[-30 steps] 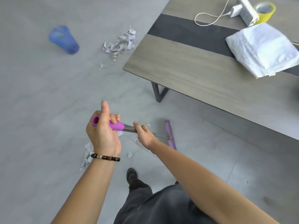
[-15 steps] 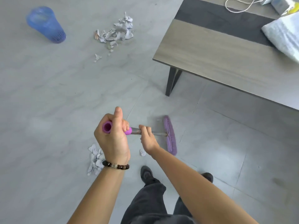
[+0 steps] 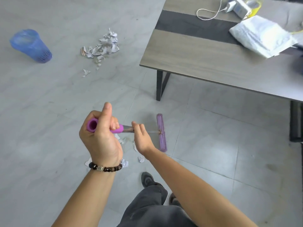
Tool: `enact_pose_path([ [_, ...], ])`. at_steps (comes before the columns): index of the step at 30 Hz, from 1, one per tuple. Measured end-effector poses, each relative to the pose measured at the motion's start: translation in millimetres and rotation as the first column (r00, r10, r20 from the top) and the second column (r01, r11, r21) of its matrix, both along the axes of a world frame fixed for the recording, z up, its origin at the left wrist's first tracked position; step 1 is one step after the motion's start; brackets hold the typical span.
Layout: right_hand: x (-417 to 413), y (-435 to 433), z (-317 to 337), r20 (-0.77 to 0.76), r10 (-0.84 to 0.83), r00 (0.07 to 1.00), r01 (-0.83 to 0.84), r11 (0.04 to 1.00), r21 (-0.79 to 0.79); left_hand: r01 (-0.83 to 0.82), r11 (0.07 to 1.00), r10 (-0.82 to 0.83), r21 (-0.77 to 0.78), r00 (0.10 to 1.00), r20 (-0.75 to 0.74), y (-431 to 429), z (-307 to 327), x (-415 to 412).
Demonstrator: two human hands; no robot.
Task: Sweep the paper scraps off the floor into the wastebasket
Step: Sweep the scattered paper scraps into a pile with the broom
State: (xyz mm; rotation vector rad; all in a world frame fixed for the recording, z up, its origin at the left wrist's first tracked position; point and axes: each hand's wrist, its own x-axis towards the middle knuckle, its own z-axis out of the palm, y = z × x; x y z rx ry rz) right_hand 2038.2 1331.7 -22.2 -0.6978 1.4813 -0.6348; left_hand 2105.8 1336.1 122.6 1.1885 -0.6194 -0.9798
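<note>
The person's left hand (image 3: 101,141), with a dark beaded bracelet (image 3: 105,167) on its wrist, is clamped round the purple grip (image 3: 116,130) at the top of a broom (image 3: 129,128), thumb stuck up above the fist. Just beyond it the right hand (image 3: 142,139) has its fingers curled over the broom's metal shaft. The purple broom head (image 3: 161,132) rests on the grey tiled floor (image 3: 49,104) ahead of the right hand, near the dark table leg (image 3: 159,86). A few small paper scraps (image 3: 141,159) lie on the floor under and just beside the two hands, partly hidden by the left wrist. A much larger pile of scraps (image 3: 105,46) lies well apart from them, farther out on the floor, with a couple of loose bits trailing toward the person. The blue mesh wastebasket (image 3: 31,45) stands on the floor at the far left, apart from the large pile and with nothing touching it. At the right, the wood-grain tabletop (image 3: 196,54) with a dark band across it carries a folded white cloth (image 3: 262,36), a white charger (image 3: 230,6) with its looped cable, a white box beside it and a blurred roll of yellow tape (image 3: 255,5). Dark grey trousers (image 3: 147,210) and a dark shoe (image 3: 147,179) show at the bottom
</note>
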Motion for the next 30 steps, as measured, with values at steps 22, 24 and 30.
enact_pose_path([
  [22, -59, 184, -68, 0.086, -0.403, 0.911, 0.388, 0.909, 0.150, 0.302, 0.935, -0.315, 0.185, 0.948, 0.043, 142, -48, -70],
  [24, -30, 175, -62, 0.129, -0.370, 0.920, 0.351, 0.924, 0.148, 0.276, 0.949, -0.287, 0.151, 0.956, 0.054, 138, -41, -44],
  [30, 78, 144, -38, 0.114, -0.262, 0.958, 0.249, 0.962, 0.115, 0.223, 0.969, -0.223, 0.104, 0.975, -0.014, 116, -29, 78],
])
